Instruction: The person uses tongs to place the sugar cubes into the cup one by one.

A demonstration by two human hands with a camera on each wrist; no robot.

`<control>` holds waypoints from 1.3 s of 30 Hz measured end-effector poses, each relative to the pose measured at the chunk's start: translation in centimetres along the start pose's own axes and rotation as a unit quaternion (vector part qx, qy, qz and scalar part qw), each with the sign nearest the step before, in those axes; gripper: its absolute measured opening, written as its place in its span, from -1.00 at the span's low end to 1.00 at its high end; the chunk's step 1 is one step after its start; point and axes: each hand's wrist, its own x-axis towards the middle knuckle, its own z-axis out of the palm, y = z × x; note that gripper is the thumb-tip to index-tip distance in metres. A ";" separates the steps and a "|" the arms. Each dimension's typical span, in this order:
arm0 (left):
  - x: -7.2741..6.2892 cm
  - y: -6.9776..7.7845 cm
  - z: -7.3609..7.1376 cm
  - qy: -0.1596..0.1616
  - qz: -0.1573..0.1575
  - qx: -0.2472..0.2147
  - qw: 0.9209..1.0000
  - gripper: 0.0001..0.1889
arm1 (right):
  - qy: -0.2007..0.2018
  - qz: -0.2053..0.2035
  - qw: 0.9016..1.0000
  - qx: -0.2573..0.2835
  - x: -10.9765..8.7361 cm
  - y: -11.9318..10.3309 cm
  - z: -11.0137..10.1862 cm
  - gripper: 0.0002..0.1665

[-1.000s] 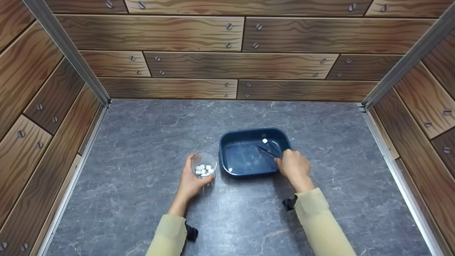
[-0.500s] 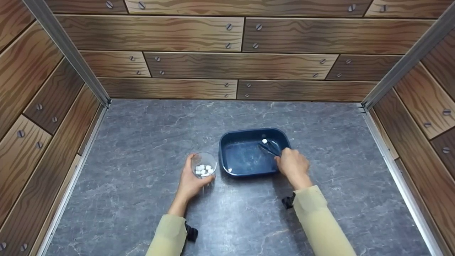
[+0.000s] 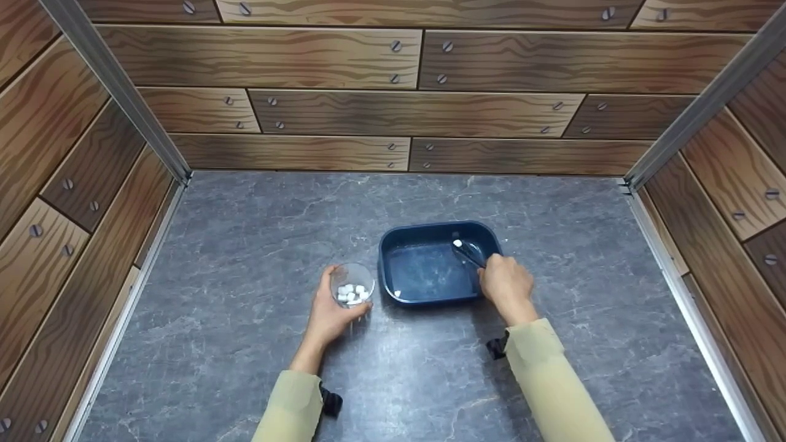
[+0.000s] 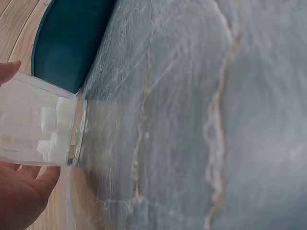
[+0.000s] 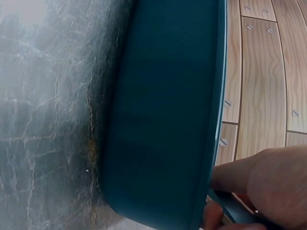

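My left hand (image 3: pixel 331 316) grips a clear cup (image 3: pixel 353 273) with thumb and fingers round its sides. Several small white cubes (image 4: pixel 57 117) lie at the cup's bottom. To its right stands a dark blue rectangular dish (image 3: pixel 424 294). My right hand (image 3: pixel 507 283), over the dish's right wall, holds dark tweezers (image 3: pixel 471 256) that reach down inside. Their tips are at a white cube (image 3: pixel 457 244) near the far right corner, close together on it. Another white piece (image 3: pixel 398 293) lies in the near left corner. In the right wrist view the dish's wall hides the tweezers' tips.
The dish and cup rest on a grey marbled tabletop (image 3: pixel 258 233). Wood-patterned panels (image 3: pixel 331 110) wall in the back and both sides, with metal posts (image 3: pixel 123 86) at the corners.
The tweezers' arms, spread apart before, have come together, and their tips have moved right and up to the far white cube. The left hand and cup have stayed still.
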 end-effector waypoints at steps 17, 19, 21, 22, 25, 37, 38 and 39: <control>0.1 -0.2 0.1 0.002 0.003 0.001 1.000 0.06 | 0.022 -0.008 1.000 0.009 0.1 0.6 0.5 -0.68; 0.1 -0.2 0.1 0.002 0.004 0.001 1.000 0.05 | 0.025 -0.011 1.000 0.012 0.1 0.8 0.6 -0.69; 0.1 -0.2 0.1 0.002 0.005 0.001 1.000 0.05 | 0.025 -0.013 0.999 0.016 0.1 0.9 0.6 -0.70; 0.1 -0.2 0.1 0.003 0.006 0.002 1.000 0.04 | 0.024 -0.013 0.999 0.019 0.0 0.9 0.6 -0.71; 0.1 -0.2 0.0 0.003 0.006 0.002 1.000 0.04 | 0.018 -0.019 0.999 0.026 -0.3 0.9 0.5 -0.72; 0.0 0.0 0.0 0.001 -0.001 0.004 1.000 0.07 | 0.015 -0.044 0.997 0.056 -1.5 0.9 0.3 -0.78; 0.0 0.0 0.0 0.002 -0.001 0.004 1.000 0.07 | 0.015 -0.044 0.997 0.059 -1.5 0.9 0.3 -0.78; 0.0 0.0 0.0 0.002 -0.001 0.005 1.000 0.07 | 0.015 -0.045 0.997 0.060 -1.6 1.0 0.3 -0.77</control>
